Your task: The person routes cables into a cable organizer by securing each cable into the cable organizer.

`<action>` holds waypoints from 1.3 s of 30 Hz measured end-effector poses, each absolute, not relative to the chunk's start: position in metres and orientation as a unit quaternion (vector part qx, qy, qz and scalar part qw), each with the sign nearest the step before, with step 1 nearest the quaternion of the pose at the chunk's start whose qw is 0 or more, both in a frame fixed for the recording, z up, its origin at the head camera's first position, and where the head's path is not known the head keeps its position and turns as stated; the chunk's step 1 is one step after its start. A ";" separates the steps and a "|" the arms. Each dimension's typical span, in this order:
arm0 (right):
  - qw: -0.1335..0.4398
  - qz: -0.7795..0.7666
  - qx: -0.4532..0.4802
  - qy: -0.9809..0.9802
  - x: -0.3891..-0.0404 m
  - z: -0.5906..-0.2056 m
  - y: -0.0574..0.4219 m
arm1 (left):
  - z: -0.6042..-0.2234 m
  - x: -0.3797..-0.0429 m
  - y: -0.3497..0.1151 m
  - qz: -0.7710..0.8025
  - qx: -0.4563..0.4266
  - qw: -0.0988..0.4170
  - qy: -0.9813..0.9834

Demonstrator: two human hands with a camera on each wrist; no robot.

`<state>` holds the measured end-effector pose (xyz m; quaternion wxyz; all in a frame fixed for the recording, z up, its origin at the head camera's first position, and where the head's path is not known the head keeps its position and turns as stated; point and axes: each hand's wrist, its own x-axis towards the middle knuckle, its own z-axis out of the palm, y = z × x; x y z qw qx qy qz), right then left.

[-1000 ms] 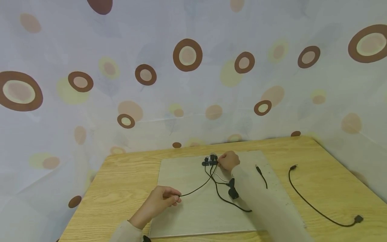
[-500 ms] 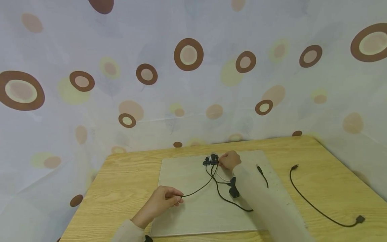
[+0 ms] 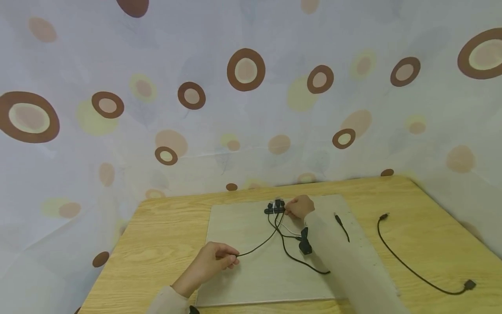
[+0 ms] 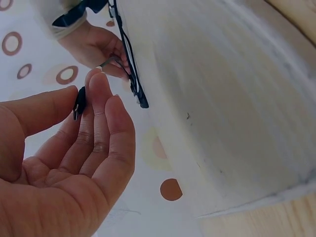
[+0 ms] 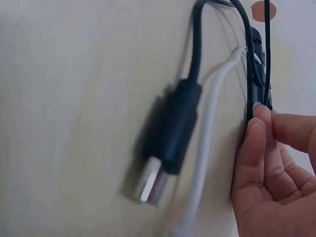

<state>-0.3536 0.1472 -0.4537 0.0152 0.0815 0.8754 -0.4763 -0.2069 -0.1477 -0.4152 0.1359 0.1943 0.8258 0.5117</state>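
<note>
My left hand (image 3: 216, 261) pinches the plug end of a thin black cable (image 3: 256, 247) between thumb and fingers, over the pale board (image 3: 235, 283). In the left wrist view, the small black plug (image 4: 79, 102) with a metal tip shows at the fingertips. That cable runs up to a black cable holder (image 3: 269, 211) near the board's back edge. At the holder's right end, my right hand (image 3: 300, 206) pinches the cable with thumb and fingertips, as the right wrist view shows. Several black cables and a white cable (image 5: 210, 113) pass through the holder.
A black USB-type plug (image 5: 170, 131) lies below the holder, beside a larger black connector (image 3: 305, 246). A short black cable (image 3: 342, 227) lies on the board's right side. Another black cable (image 3: 408, 268) lies on the wooden table (image 3: 423, 226). Patterned cloth (image 3: 251, 131) hangs behind.
The head view has shifted slightly, so everything sits a little differently in it. Both hands keep their grip and their places relative to the board.
</note>
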 end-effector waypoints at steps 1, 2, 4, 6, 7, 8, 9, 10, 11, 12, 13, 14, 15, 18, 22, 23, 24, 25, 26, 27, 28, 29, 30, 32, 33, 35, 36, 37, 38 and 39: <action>0.016 -0.475 0.084 0.876 -0.354 -0.453 0.147 | -0.415 -0.207 -0.148 0.511 0.195 0.135 0.826; 0.016 -0.472 0.086 0.877 -0.353 -0.453 0.147 | -0.416 -0.207 -0.148 0.511 0.196 0.134 0.826; 0.017 -0.466 0.089 0.880 -0.353 -0.452 0.146 | -0.416 -0.208 -0.147 0.509 0.199 0.134 0.827; 0.015 -0.462 0.094 0.882 -0.353 -0.452 0.146 | -0.416 -0.208 -0.147 0.507 0.203 0.134 0.827; 0.013 -0.459 0.096 0.883 -0.352 -0.452 0.146 | -0.415 -0.207 -0.147 0.506 0.205 0.134 0.827; 0.012 -0.459 0.097 0.883 -0.352 -0.452 0.146 | -0.415 -0.207 -0.147 0.505 0.207 0.134 0.827; 0.011 -0.462 0.096 0.882 -0.352 -0.452 0.146 | -0.415 -0.207 -0.146 0.504 0.209 0.134 0.827; 0.012 -0.467 0.097 0.879 -0.353 -0.452 0.146 | -0.415 -0.207 -0.146 0.503 0.210 0.134 0.827; 0.013 -0.474 0.096 0.875 -0.353 -0.453 0.147 | -0.415 -0.207 -0.146 0.505 0.210 0.135 0.826; 0.014 -0.479 0.095 0.872 -0.353 -0.454 0.147 | -0.416 -0.207 -0.146 0.506 0.209 0.136 0.825; 0.015 -0.483 0.094 0.871 -0.353 -0.454 0.147 | -0.416 -0.207 -0.146 0.508 0.209 0.138 0.824; 0.016 -0.486 0.094 0.869 -0.354 -0.454 0.147 | -0.416 -0.207 -0.145 0.508 0.210 0.138 0.824; 0.016 -0.487 0.093 0.868 -0.354 -0.454 0.147 | -0.416 -0.207 -0.145 0.509 0.208 0.139 0.823; 0.017 -0.486 0.098 0.868 -0.353 -0.453 0.146 | -0.418 -0.208 -0.145 0.512 0.204 0.142 0.822; 0.019 -0.482 0.105 0.870 -0.353 -0.450 0.145 | -0.418 -0.211 -0.143 0.513 0.201 0.139 0.823; 0.019 -0.476 0.105 0.873 -0.352 -0.450 0.145 | -0.417 -0.210 -0.142 0.514 0.200 0.139 0.822; 0.018 -0.467 0.107 0.878 -0.352 -0.450 0.145 | -0.416 -0.210 -0.141 0.514 0.201 0.138 0.822; 0.015 -0.459 0.109 0.882 -0.353 -0.450 0.144 | -0.415 -0.210 -0.141 0.514 0.202 0.138 0.822; 0.013 -0.451 0.112 0.885 -0.353 -0.449 0.143 | -0.414 -0.210 -0.141 0.514 0.200 0.140 0.822; 0.010 -0.444 0.112 0.889 -0.353 -0.449 0.142 | -0.413 -0.210 -0.140 0.515 0.201 0.141 0.822; 0.008 -0.439 0.113 0.891 -0.353 -0.449 0.142 | -0.412 -0.210 -0.140 0.515 0.201 0.141 0.821; 0.006 -0.436 0.115 0.893 -0.353 -0.450 0.141 | -0.411 -0.209 -0.140 0.515 0.201 0.142 0.821; 0.003 -0.436 0.117 0.892 -0.353 -0.450 0.141 | -0.411 -0.209 -0.140 0.514 0.200 0.142 0.822; -0.001 -0.439 0.120 0.890 -0.354 -0.451 0.141 | -0.411 -0.209 -0.141 0.511 0.200 0.142 0.824; -0.003 -0.439 0.122 0.890 -0.354 -0.452 0.141 | -0.411 -0.209 -0.141 0.509 0.200 0.141 0.825; -0.005 -0.436 0.126 0.891 -0.355 -0.454 0.142 | -0.412 -0.209 -0.142 0.504 0.201 0.144 0.828; -0.006 -0.436 0.125 0.891 -0.356 -0.456 0.142 | -0.413 -0.209 -0.142 0.501 0.201 0.146 0.829; -0.007 -0.436 0.124 0.891 -0.356 -0.457 0.143 | -0.414 -0.208 -0.143 0.498 0.203 0.147 0.830; -0.008 -0.438 0.122 0.891 -0.356 -0.458 0.143 | -0.415 -0.208 -0.143 0.496 0.203 0.150 0.830; -0.009 -0.439 0.120 0.890 -0.357 -0.459 0.144 | -0.416 -0.207 -0.143 0.496 0.205 0.154 0.830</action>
